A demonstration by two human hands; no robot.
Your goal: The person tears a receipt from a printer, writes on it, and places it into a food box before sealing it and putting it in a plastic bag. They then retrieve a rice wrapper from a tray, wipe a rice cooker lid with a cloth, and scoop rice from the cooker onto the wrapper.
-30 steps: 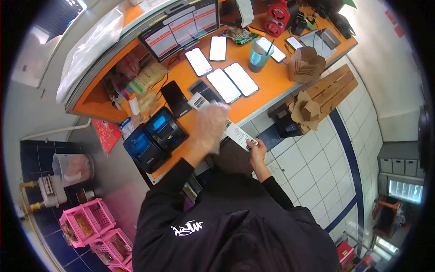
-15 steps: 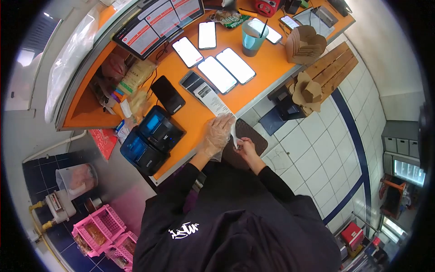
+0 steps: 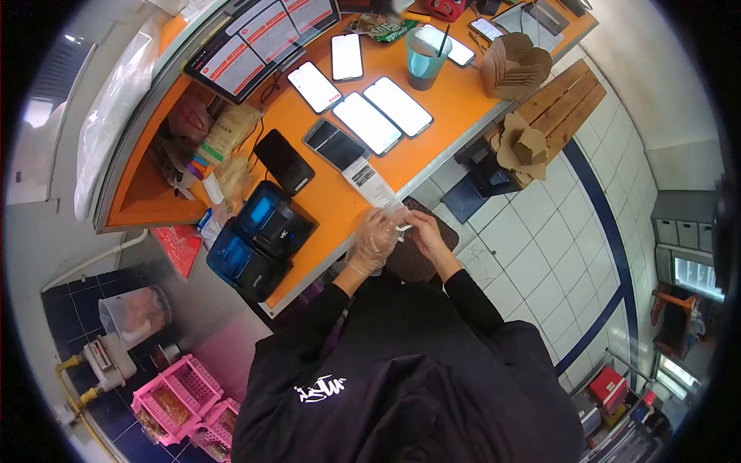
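A long printed paper slip [image 3: 369,182] reaches from the orange table's front edge to the lower end of a grey phone [image 3: 335,143]. My left hand [image 3: 373,238], in a clear plastic glove, is closed on the slip's near end. Beside it my bare right hand [image 3: 426,234] pinches the same end, where a small white piece shows between the fingers. Both hands are just off the table edge, above a dark brown seat. A black phone [image 3: 284,161] lies to the left of the slip, and several lit phones [image 3: 367,123] lie beyond it.
Two black and blue printers [image 3: 275,224] stand at the table's left corner. At the back are a monitor [image 3: 262,46] and a teal cup [image 3: 426,60]. Stacked cardboard boxes [image 3: 513,68] sit on the right, near a wooden bench [image 3: 567,108]. Pink baskets [image 3: 181,393] are at lower left.
The slip has been drawn toward me and uncovers more of the grey phone. My right hand has moved up against my left hand. The view has shifted slightly.
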